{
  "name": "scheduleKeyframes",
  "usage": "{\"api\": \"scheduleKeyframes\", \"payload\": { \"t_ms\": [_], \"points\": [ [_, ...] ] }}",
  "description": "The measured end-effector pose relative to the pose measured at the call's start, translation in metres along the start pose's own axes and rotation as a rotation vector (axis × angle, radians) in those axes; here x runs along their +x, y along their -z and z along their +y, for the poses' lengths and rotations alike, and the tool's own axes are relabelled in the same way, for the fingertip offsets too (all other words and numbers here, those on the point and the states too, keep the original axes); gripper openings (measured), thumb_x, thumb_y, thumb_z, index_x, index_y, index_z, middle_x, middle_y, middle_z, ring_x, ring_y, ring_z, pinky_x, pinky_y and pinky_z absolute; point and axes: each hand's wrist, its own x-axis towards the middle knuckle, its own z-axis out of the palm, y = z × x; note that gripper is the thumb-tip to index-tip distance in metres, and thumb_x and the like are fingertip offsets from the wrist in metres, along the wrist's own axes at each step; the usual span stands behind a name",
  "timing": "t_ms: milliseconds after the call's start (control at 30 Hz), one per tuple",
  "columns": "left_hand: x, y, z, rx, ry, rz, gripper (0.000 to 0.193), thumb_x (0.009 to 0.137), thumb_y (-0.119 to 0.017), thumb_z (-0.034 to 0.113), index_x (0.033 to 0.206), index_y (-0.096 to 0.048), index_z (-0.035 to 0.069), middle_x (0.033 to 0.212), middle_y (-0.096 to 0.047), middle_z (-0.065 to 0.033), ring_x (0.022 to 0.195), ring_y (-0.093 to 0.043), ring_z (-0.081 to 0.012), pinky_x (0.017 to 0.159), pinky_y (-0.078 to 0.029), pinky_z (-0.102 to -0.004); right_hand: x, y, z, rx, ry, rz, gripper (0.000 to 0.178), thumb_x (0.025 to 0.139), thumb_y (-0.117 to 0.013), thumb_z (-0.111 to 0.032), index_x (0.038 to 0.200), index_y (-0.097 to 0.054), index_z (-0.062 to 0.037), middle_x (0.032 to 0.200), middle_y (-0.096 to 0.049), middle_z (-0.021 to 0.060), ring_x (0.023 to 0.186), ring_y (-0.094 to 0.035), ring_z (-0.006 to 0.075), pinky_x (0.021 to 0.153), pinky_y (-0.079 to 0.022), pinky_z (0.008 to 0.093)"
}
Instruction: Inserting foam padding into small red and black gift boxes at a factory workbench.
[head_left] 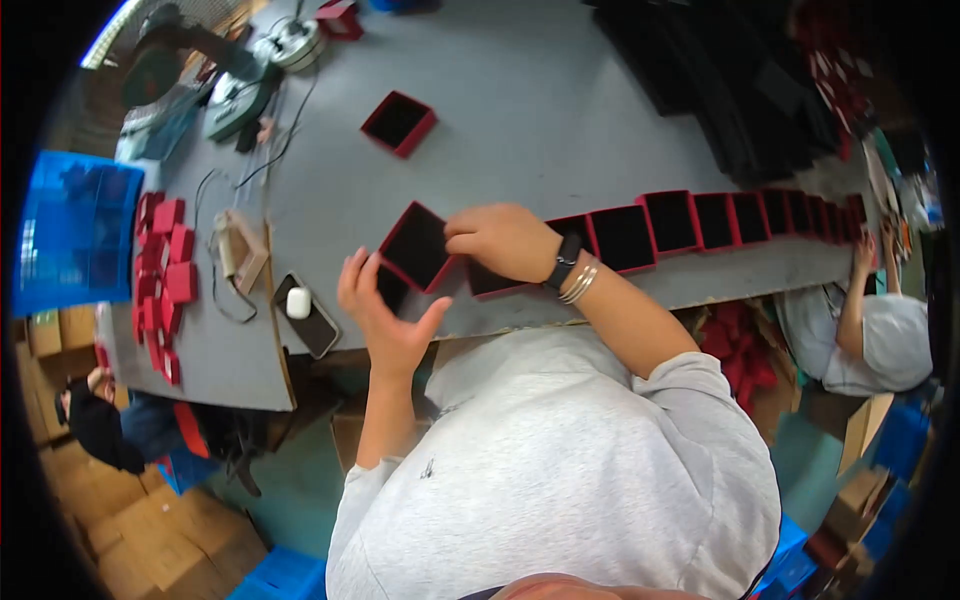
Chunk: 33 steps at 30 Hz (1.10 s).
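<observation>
A red open-top box [416, 246] with a black inside lies tilted on the grey table in front of me. My right hand [503, 241], with a dark wristband and bangles, has its fingers curled closed at this box's right edge. What lies under the fingertips is hidden. My left hand [385, 318] is open, thumb and fingers spread about the box's near side. Between them shows another black-lined piece [391, 288], partly covered by the hand. A similar box [490, 281] lies partly under my right hand.
A row of black-lined red boxes [622, 238] runs right along the table [560, 120]. One box [399, 122] stands apart farther back. Left are a phone [312, 325] with a white case [298, 303], small red boxes [165, 270] and a blue crate [80, 230]. Other people sit at both sides.
</observation>
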Motion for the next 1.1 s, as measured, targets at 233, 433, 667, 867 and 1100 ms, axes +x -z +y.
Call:
{"api": "scheduleKeyframes", "payload": {
  "t_ms": [233, 433, 667, 867, 1100],
  "points": [
    [-0.036, -0.004, -0.033, 0.220, 0.117, -0.293, 0.044, 0.074, -0.081, 0.022, 0.116, -0.067, 0.017, 0.141, -0.047, -0.0126, 0.136, -0.036, -0.0369, 0.111, -0.027, -0.0522, 0.018, -0.016, 0.003, 0.074, -0.036, -0.111, 0.013, 0.086, -0.058, -0.003, 0.093, -0.067, -0.0101, 0.114, -0.068, 0.0035, 0.103, -0.065, 0.0262, 0.082, -0.054, 0.0380],
    [-0.046, -0.009, -0.038, 0.179, -0.048, -0.375, 0.019, 0.077, -0.075, 0.012, 0.095, -0.071, 0.015, 0.126, -0.059, -0.0056, 0.129, -0.045, -0.0307, 0.111, -0.028, -0.0525, 0.025, -0.035, 0.016, 0.084, 0.076, -0.209, 0.010, 0.084, -0.059, -0.001, 0.086, -0.067, -0.0072, 0.111, -0.069, 0.0036, 0.110, -0.062, 0.0279, 0.090, -0.051, 0.0399],
    [-0.054, -0.001, -0.043, 0.205, 0.039, -0.244, 0.038, 0.076, -0.079, 0.022, 0.113, -0.071, 0.022, 0.138, -0.052, -0.0071, 0.134, -0.039, -0.0335, 0.112, -0.025, -0.0534, 0.071, -0.016, 0.050, 0.016, -0.120, -0.091, 0.020, 0.080, -0.062, -0.002, 0.099, -0.067, -0.0083, 0.116, -0.066, 0.0059, 0.109, -0.060, 0.0286, 0.093, -0.049, 0.0406],
    [-0.051, -0.002, -0.038, 0.246, -0.018, -0.392, 0.043, 0.080, -0.077, 0.023, 0.121, -0.069, 0.031, 0.146, -0.047, -0.0105, 0.139, -0.035, -0.0376, 0.112, -0.021, -0.0582, 0.114, -0.051, 0.099, -0.489, -0.131, 0.255, 0.031, 0.087, -0.054, -0.006, 0.115, -0.064, -0.0108, 0.125, -0.061, 0.0061, 0.118, -0.055, 0.0265, 0.110, -0.037, 0.0475],
    [-0.049, -0.022, -0.026, 0.192, -0.018, -0.355, 0.038, 0.080, -0.076, 0.017, 0.116, -0.072, 0.028, 0.134, -0.057, -0.0038, 0.136, -0.039, -0.0373, 0.112, -0.021, -0.0572, 0.128, -0.053, 0.084, -0.440, -0.313, -0.003, 0.022, 0.089, -0.052, -0.006, 0.103, -0.068, -0.0125, 0.101, -0.063, 0.0043, 0.109, -0.059, 0.0229, 0.114, -0.029, 0.0499]
  ]
}}
